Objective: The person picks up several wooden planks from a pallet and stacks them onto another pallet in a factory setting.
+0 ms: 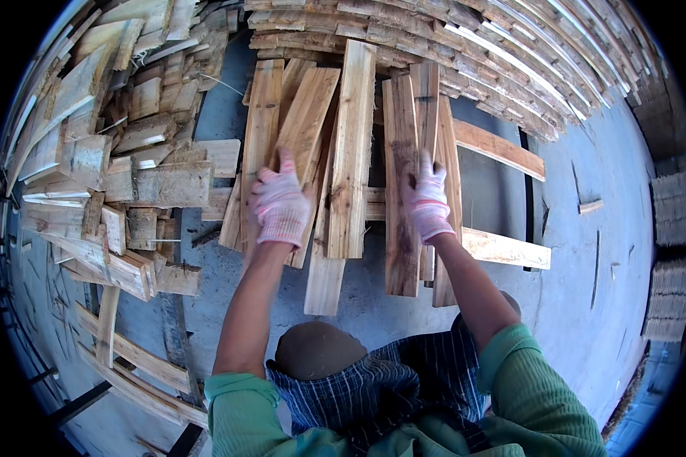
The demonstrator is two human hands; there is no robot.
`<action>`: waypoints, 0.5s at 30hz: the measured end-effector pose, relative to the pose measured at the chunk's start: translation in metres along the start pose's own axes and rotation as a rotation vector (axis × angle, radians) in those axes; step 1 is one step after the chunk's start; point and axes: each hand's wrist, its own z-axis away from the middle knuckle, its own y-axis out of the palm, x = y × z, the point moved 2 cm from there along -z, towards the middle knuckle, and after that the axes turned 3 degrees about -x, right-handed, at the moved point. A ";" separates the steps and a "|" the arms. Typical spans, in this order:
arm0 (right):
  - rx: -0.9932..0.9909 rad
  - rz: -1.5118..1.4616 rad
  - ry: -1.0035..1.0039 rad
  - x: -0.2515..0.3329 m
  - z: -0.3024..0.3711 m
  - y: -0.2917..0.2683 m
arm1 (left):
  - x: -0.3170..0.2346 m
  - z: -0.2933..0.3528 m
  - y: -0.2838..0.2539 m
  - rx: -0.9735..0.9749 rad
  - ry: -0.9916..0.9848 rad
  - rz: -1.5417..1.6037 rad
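Observation:
My left hand (280, 204), in a white and pink knit glove, is closed on a light wooden board (309, 107) that slants across others on the left of a loose row. My right hand (428, 199), gloved alike, grips a narrow board (427, 99) in the right-hand group, its fingertips partly hidden. Beside it lies a darker, knotty board (401, 228). Between my hands a long knotty board (351, 152) lies lengthwise on top of others. The boards' undersides are out of sight.
Crosswise slats (503, 247) lie beneath the boards. A tall stack of planks (465, 53) curves along the back. Rough offcuts (168, 183) are heaped at left, with a slatted wooden frame (141, 358) nearer. Bundled slats (672, 297) stand at far right on the grey floor (587, 289).

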 end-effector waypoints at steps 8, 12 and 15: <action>0.325 -0.099 0.157 0.141 -0.021 0.005 | -0.032 -0.016 0.018 -0.017 0.244 -0.092; 0.240 -0.250 0.211 0.145 -0.020 0.028 | -0.020 -0.018 0.030 -0.103 0.240 -0.099; 0.252 -0.354 0.211 0.131 -0.021 0.036 | -0.024 -0.010 0.007 0.044 0.232 -0.018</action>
